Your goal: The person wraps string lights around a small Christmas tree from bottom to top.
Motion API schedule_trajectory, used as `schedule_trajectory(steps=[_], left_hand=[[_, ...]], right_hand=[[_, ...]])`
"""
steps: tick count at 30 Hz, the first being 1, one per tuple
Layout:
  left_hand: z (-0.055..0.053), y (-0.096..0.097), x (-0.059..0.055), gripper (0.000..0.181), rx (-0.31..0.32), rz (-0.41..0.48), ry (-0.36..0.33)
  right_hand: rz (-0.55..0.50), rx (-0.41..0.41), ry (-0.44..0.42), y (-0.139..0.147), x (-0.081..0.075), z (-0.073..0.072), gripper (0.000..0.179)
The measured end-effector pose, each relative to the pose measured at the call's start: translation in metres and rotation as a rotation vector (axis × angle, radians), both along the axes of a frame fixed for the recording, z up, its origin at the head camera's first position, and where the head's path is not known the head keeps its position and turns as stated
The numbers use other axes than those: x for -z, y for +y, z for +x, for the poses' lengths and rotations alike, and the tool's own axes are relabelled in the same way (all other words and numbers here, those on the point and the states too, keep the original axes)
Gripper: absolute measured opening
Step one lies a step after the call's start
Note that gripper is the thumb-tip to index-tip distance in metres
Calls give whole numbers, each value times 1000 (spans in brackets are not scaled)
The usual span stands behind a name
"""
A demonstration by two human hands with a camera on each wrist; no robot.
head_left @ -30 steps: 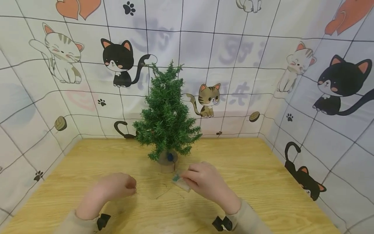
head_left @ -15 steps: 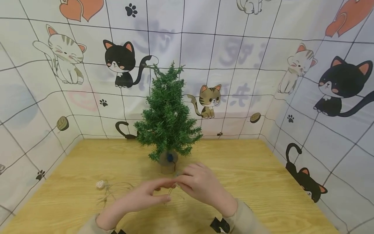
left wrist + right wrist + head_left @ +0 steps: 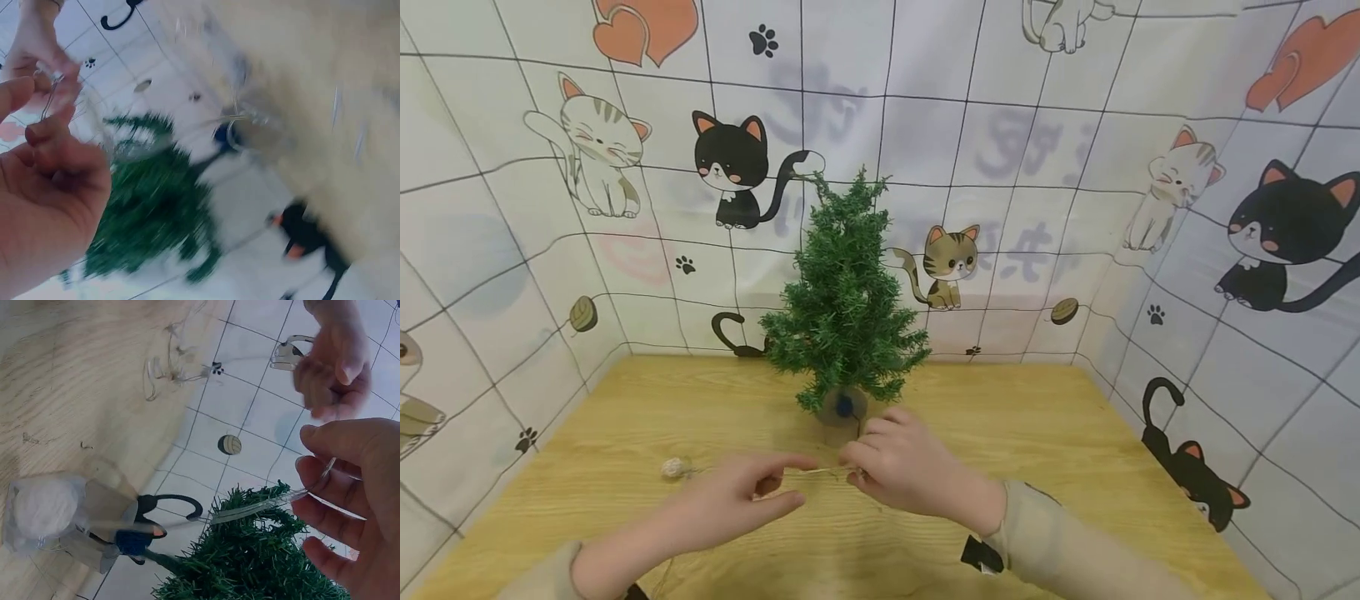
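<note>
A thin, clear wire point(image 3: 818, 471) runs between the two hands in front of the tree. My left hand point(image 3: 741, 496) has the wire at its curled fingers, with index finger and thumb pointing right. My right hand point(image 3: 898, 462) pinches the wire between thumb and fingers. In the right wrist view a clear strand point(image 3: 256, 507) leads from the right fingers toward a white round piece point(image 3: 47, 506) in clear wrapping. Left of the left hand lies a small white bundle point(image 3: 675, 468) with thin strands. The green artificial tree point(image 3: 850, 300) stands upright behind both hands.
The tree's round base point(image 3: 831, 408), with a dark blue spot, rests on the wooden table point(image 3: 1000, 433). Fabric walls point(image 3: 1015, 275) printed with cats enclose the table's back and sides. More tangled clear strands point(image 3: 172, 372) show in the right wrist view.
My left hand has moved right, away from the white bundle, to the wire near my right hand. The small clear packet seen earlier in my right hand is hidden in the head view.
</note>
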State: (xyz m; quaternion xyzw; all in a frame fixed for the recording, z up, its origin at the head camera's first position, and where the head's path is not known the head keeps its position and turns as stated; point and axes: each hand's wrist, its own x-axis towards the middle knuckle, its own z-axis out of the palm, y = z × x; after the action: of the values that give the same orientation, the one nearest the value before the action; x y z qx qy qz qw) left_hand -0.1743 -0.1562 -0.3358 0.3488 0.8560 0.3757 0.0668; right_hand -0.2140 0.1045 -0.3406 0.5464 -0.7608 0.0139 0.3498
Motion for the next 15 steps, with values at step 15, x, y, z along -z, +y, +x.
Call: schedule_trajectory(steps=[15], left_hand=[[20, -28, -85, 11, -86, -214, 1023]], right_hand=[[93, -11, -520, 0, -43, -19, 4]])
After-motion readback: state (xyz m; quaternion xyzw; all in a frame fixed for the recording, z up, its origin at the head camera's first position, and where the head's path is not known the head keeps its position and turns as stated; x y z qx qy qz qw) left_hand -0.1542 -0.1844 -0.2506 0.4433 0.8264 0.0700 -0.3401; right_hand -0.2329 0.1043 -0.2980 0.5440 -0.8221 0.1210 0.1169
